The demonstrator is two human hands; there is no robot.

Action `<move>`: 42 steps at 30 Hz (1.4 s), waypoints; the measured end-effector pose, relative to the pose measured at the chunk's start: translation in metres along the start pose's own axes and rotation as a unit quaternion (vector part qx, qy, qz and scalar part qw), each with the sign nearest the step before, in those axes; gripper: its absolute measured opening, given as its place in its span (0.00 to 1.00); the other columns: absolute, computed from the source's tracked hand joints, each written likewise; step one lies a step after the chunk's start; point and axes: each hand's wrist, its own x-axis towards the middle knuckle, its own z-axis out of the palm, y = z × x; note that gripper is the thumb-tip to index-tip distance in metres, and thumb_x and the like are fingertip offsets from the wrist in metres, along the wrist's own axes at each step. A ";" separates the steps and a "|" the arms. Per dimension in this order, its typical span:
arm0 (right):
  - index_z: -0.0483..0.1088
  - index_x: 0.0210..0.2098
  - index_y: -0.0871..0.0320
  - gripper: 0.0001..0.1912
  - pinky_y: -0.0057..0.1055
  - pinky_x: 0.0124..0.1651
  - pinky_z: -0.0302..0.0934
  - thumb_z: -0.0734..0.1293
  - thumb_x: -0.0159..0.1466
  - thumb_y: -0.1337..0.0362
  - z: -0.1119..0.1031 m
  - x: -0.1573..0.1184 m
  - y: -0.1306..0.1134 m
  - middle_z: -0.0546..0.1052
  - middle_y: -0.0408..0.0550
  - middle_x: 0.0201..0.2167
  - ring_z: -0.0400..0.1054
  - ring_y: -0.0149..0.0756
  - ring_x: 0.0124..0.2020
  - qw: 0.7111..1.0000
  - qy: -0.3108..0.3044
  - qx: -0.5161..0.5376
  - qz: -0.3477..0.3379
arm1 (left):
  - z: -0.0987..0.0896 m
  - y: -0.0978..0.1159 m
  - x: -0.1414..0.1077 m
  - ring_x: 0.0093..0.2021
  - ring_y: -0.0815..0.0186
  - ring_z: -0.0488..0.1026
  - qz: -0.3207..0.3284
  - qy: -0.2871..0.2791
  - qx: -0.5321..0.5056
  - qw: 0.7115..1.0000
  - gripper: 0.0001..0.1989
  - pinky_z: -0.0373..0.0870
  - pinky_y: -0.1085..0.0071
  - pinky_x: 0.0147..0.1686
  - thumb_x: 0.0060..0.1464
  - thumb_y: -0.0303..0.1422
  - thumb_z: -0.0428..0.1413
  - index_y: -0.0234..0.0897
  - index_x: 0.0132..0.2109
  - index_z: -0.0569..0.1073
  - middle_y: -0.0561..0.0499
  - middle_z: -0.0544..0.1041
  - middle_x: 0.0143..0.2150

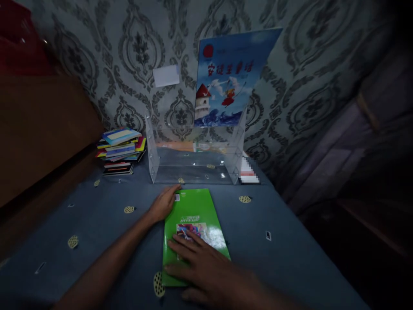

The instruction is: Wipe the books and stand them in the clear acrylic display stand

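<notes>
A green book (193, 206) with a glossy cover and a small colourful picture lies flat on the cloth, its print upside down from my side. My right hand (206, 269) rests palm down over its near part, fingers spread. At the far left corner, my left hand (164, 203) touches the book's edge with its fingers stretched out; its thumb is hidden. Just beyond the book stands a clear plastic rack (193, 172). A blue picture book (226, 82) with a castle and a figure in red stands upright toward the rack's right side.
A stack of books (121, 148) sits left of the rack. Part of a white item (248, 172) shows at its right. Dark blue cloth (274, 262) with pineapple prints covers the table. A white card (166, 75) is on the patterned wall; a brown panel (41, 129) stands left.
</notes>
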 end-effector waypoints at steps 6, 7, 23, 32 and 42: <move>0.60 0.69 0.47 0.30 0.55 0.74 0.35 0.66 0.70 0.53 -0.010 -0.015 -0.002 0.56 0.52 0.73 0.41 0.46 0.75 0.999 -0.006 0.032 0.035 | 0.005 -0.005 -0.001 0.60 0.58 0.72 0.010 0.020 -0.021 1.000 0.22 0.67 0.54 0.63 0.66 0.30 0.44 0.38 0.62 0.70 0.44 0.76 0.59; 0.60 0.69 0.48 0.30 0.54 0.75 0.35 0.66 0.70 0.53 -0.011 -0.018 -0.002 0.55 0.52 0.73 0.41 0.45 0.75 0.999 -0.003 0.035 0.041 | 0.005 -0.005 -0.002 0.60 0.58 0.72 0.014 0.020 -0.021 0.999 0.22 0.67 0.53 0.63 0.66 0.31 0.44 0.38 0.63 0.70 0.43 0.76 0.60; 0.53 0.71 0.42 0.33 0.53 0.74 0.38 0.65 0.70 0.51 0.000 -0.035 0.015 0.59 0.48 0.71 0.51 0.45 0.73 0.997 0.061 0.021 0.042 | 0.011 -0.013 -0.010 0.67 0.59 0.67 0.029 0.036 0.040 0.998 0.20 0.62 0.52 0.68 0.67 0.34 0.46 0.43 0.62 0.71 0.46 0.72 0.65; 0.55 0.71 0.48 0.30 0.49 0.75 0.37 0.62 0.72 0.52 -0.001 -0.038 0.005 0.58 0.46 0.72 0.46 0.40 0.74 0.996 0.073 -0.006 0.048 | 0.011 -0.009 -0.006 0.63 0.57 0.71 0.037 0.046 0.050 0.997 0.20 0.67 0.52 0.64 0.67 0.37 0.45 0.38 0.59 0.73 0.43 0.75 0.62; 0.56 0.70 0.51 0.31 0.51 0.75 0.29 0.61 0.72 0.49 0.011 -0.038 0.004 0.60 0.48 0.72 0.46 0.43 0.74 0.993 0.083 0.010 0.082 | 0.008 0.000 0.010 0.59 0.57 0.75 0.039 0.016 0.059 0.997 0.19 0.70 0.54 0.62 0.65 0.37 0.46 0.37 0.57 0.74 0.43 0.78 0.57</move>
